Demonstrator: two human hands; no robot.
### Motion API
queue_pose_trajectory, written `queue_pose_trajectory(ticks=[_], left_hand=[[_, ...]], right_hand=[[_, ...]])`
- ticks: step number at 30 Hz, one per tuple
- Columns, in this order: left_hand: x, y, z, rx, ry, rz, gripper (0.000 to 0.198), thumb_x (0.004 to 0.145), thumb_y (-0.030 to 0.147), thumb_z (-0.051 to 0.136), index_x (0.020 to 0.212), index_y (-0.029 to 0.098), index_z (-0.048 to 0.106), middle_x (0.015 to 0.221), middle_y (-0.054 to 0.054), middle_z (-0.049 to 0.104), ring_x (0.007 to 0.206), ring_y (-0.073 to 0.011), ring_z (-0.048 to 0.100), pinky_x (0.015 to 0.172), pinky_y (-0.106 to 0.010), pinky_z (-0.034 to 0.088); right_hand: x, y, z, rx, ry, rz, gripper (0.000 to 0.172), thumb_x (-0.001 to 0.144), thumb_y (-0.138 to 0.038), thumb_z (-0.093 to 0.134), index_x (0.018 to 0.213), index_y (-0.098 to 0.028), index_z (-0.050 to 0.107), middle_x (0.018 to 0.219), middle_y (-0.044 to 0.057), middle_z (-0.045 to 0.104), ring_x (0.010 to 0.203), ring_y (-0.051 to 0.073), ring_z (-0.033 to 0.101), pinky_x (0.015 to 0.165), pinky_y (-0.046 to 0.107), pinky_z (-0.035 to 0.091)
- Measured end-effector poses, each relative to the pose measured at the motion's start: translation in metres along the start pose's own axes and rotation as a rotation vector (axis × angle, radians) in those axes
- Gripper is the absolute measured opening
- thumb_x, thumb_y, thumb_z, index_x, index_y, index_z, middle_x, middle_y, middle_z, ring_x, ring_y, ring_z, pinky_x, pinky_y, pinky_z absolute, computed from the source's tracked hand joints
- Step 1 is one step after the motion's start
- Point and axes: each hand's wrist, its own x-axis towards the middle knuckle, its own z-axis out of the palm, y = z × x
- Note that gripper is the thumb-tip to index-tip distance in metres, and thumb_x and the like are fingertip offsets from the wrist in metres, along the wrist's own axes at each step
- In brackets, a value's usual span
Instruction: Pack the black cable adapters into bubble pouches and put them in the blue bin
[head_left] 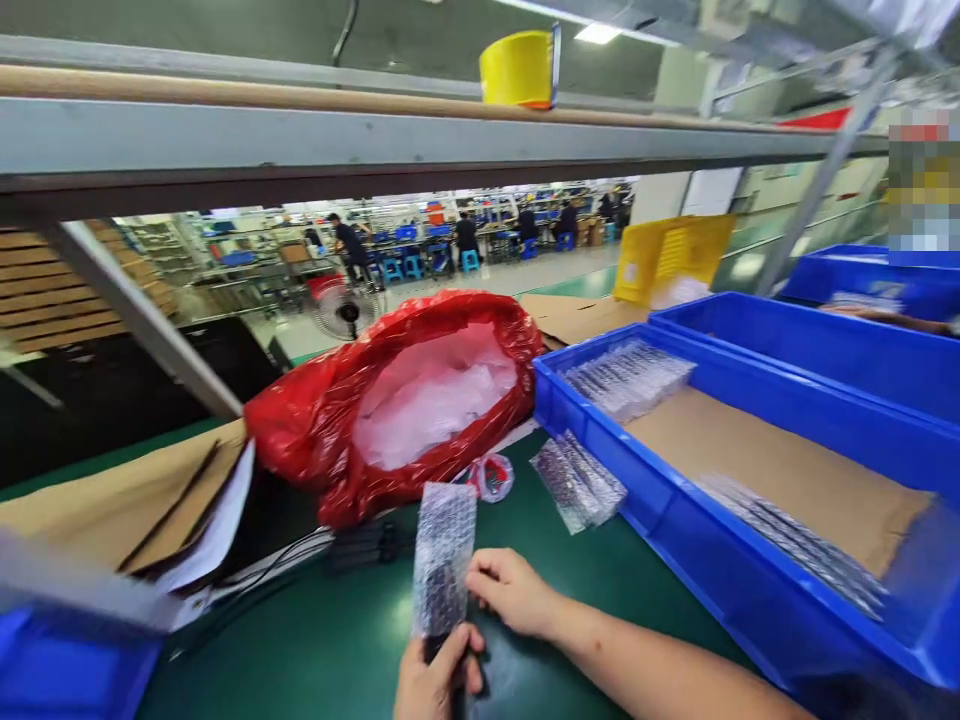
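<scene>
My left hand (pixel 442 675), at the bottom middle, is closed around a dark flat item (pixel 433 645) whose kind I cannot make out. That item reaches up into a clear bubble-wrap bag (pixel 445 530), which stands upright above the fingers. From the right, my right hand (pixel 517 597) has its fingers curled and pinched at the bag's edge. Several filled bubble-wrap bags (pixel 577 482) lie on the green table (pixel 337 640) beside a blue bin. Behind my hands, a red plastic sack (pixel 307 420) holds a pile of loose bubble-wrap bags (pixel 435 400).
The blue bin (pixel 675 480) on the right holds cardboard and rows of wrapped pieces; more blue bins stand behind it. A tape roll (pixel 493 477) lies by the sack. Cardboard sheets (pixel 172 490) are at left, and a shelf beam (pixel 337 140) crosses overhead. A co-worker's arm shows far right.
</scene>
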Motion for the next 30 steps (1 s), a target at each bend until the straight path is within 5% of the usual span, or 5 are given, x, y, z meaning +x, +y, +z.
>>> queue_pose_trajectory(ticks=[5, 15, 18, 22, 30], left_hand=[[-0.005, 0.005, 0.000, -0.081, -0.058, -0.007, 0.029, 0.057, 0.037, 0.070, 0.062, 0.012, 0.055, 0.057, -0.004, 0.061, 0.036, -0.0079, 0.046, 0.040, -0.020, 0.036], [-0.010, 0.000, -0.003, -0.166, -0.245, -0.037, 0.028, 0.065, 0.033, 0.066, 0.078, 0.012, 0.053, 0.058, -0.005, 0.063, 0.035, -0.0092, 0.049, 0.037, -0.019, 0.034], [-0.009, 0.005, -0.004, -0.227, -0.162, 0.009, 0.026, 0.065, 0.032, 0.068, 0.070, 0.011, 0.055, 0.056, -0.005, 0.062, 0.040, -0.0099, 0.051, 0.040, -0.020, 0.036], [-0.008, 0.007, -0.005, -0.386, -0.047, 0.002, 0.025, 0.062, 0.031, 0.071, 0.068, 0.010, 0.059, 0.057, -0.002, 0.060, 0.046, -0.0101, 0.052, 0.044, -0.020, 0.039], [-0.002, 0.014, -0.015, -0.547, -0.193, 0.017, 0.046, 0.064, 0.047, 0.067, 0.098, 0.016, 0.061, 0.096, -0.009, 0.065, 0.091, -0.0227, 0.059, 0.085, -0.035, 0.042]], right_hand=[[-0.003, -0.006, -0.001, 0.006, -0.090, -0.037, 0.026, 0.075, -0.040, 0.051, 0.064, -0.017, 0.049, 0.057, -0.003, 0.045, 0.052, 0.010, 0.039, 0.051, 0.022, 0.033], [-0.011, -0.020, -0.021, -0.135, -0.345, -0.089, 0.031, 0.083, -0.039, 0.042, 0.068, -0.015, 0.053, 0.058, -0.002, 0.044, 0.053, 0.010, 0.038, 0.051, 0.022, 0.034], [-0.017, -0.015, -0.011, -0.190, -0.172, -0.153, 0.020, 0.080, -0.036, 0.049, 0.084, -0.016, 0.054, 0.073, 0.001, 0.053, 0.063, 0.014, 0.047, 0.060, 0.026, 0.041], [-0.032, -0.003, 0.017, -0.388, -0.046, -0.465, 0.079, 0.060, -0.030, 0.073, 0.127, -0.019, 0.033, 0.117, 0.014, 0.048, 0.102, 0.026, 0.048, 0.087, 0.040, 0.040], [-0.027, -0.006, 0.008, -0.578, -0.013, -0.776, 0.043, 0.075, -0.016, 0.050, 0.118, -0.018, 0.044, 0.099, 0.011, 0.057, 0.091, 0.023, 0.052, 0.079, 0.039, 0.046]])
